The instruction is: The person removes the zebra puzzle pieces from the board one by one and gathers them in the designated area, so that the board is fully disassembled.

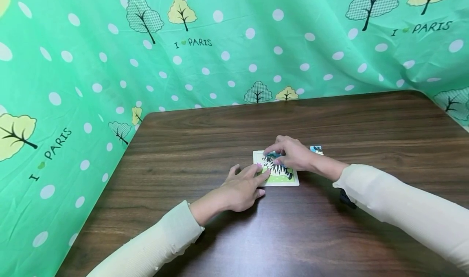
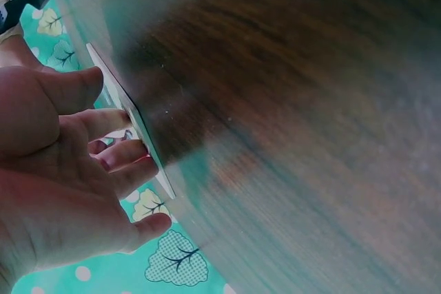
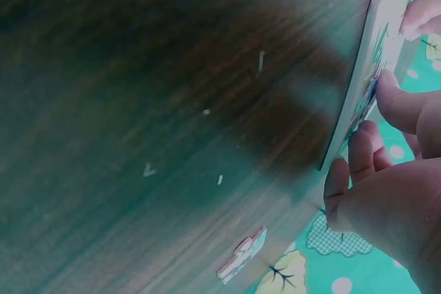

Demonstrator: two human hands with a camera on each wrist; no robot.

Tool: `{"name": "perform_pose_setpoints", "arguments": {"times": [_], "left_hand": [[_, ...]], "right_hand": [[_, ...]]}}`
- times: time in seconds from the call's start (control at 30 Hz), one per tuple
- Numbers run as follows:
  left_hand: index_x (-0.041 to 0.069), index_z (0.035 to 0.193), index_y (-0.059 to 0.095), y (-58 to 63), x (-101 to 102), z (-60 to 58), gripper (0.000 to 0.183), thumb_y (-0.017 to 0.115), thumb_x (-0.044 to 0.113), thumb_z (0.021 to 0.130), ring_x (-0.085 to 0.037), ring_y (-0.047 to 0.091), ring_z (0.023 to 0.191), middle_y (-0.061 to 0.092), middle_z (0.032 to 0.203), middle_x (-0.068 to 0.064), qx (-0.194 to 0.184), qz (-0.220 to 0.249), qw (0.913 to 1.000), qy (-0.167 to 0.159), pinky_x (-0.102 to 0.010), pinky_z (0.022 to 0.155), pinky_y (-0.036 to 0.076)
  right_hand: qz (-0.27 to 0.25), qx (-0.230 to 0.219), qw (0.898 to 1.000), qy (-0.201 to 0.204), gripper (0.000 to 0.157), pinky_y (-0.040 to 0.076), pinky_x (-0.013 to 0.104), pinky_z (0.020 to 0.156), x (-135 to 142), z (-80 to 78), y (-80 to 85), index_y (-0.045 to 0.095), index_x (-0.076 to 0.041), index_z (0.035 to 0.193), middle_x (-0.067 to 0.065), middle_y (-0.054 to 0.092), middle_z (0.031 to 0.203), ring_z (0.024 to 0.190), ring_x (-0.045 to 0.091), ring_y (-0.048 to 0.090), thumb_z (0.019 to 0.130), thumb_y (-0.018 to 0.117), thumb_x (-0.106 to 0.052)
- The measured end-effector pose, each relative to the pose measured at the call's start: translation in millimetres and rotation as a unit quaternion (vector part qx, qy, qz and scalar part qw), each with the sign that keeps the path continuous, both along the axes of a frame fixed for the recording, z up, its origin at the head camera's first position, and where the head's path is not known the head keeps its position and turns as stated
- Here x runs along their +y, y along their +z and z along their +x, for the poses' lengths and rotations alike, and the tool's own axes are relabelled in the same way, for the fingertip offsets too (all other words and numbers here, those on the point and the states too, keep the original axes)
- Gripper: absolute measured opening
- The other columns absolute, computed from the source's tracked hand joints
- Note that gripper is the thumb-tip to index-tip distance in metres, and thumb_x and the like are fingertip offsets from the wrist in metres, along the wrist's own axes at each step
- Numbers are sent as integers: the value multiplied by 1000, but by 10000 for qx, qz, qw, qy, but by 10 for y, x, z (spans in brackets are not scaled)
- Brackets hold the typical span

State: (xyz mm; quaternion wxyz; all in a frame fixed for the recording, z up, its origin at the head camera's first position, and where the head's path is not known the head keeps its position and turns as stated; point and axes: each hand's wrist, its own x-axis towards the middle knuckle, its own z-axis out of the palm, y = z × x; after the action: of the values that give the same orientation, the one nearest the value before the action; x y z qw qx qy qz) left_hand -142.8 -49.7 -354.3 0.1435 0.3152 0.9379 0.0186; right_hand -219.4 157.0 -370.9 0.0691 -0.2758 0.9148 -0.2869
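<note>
I have a white-edged picture board lying flat on the table, just right of the middle of my head view, with a striped zebra on green ground. A pink flower shows at its nine o'clock side.

The left hand comes in at the board's eight o'clock side. Its fingers are spread and nearly straight, some tips touching the board, so I read that grip as apart, clamped on nothing.

The right hand covers the board's one to two o'clock part. Its index finger and thumb stand apart over a dark blue-green patch near the zebra's head, and the thumb touches the board's face in the right wrist view. That view is steep and dim, so I cannot tell whether this grip pinches a piece or only presses.

Outward at two o'clock from the board, a small loose piece with blue and black-and-white print lies on the table, partly behind the right forearm.

The left sleeve enters from seven o'clock, the right sleeve from four, a black device under its cuff. A green dotted cloth with printed trees hangs from nine through two o'clock.
</note>
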Motion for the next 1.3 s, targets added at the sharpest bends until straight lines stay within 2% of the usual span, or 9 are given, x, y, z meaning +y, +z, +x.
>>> {"name": "perform_pose_setpoints", "arguments": {"times": [0.37,0.63,0.77,0.97,1.17,1.3], "left_hand": [[25,153,27,1,0,11,58,48,38,100,-14,28,140,31,151,0,48,-12,10000,-16,-55,112,16],[25,153,29,3,-2,15,58,48,38,100,-14,29,140,32,151,0,88,8,10000,-24,-55,111,17],[25,152,29,1,-4,16,58,49,38,100,-14,30,139,32,150,0,96,31,9999,-25,-55,111,17],[25,152,30,4,-1,6,57,49,37,100,-14,30,139,33,150,0,95,35,9999,-40,-55,111,17],[26,153,28,3,-4,-3,58,48,38,100,-13,30,139,32,150,0,56,20,10000,-35,-54,112,16],[27,153,28,-5,-8,-12,58,48,38,100,-13,30,139,32,150,1,42,-15,10000,-24,-53,112,16]], "right_hand": [[345,181,9989,252,39,29,37,73,-32,-2,38,71,-20,117,3,50,86,85,23,42,83,69,-2],[335,-9,9993,139,27,31,38,77,-48,-14,50,70,-20,104,5,49,91,89,24,42,84,70,-2],[304,77,9993,198,24,32,39,77,-39,-24,44,68,-19,101,5,50,92,90,25,43,84,70,-2],[343,177,9989,267,24,34,46,85,-26,-17,46,66,-19,102,3,55,96,96,25,46,84,71,-3],[333,211,9990,227,24,39,40,79,-17,-9,56,68,-16,105,4,54,92,90,23,47,84,72,-4],[436,406,9978,289,23,41,37,75,-11,-2,53,70,-14,105,4,54,89,87,22,48,84,73,-5]]}}
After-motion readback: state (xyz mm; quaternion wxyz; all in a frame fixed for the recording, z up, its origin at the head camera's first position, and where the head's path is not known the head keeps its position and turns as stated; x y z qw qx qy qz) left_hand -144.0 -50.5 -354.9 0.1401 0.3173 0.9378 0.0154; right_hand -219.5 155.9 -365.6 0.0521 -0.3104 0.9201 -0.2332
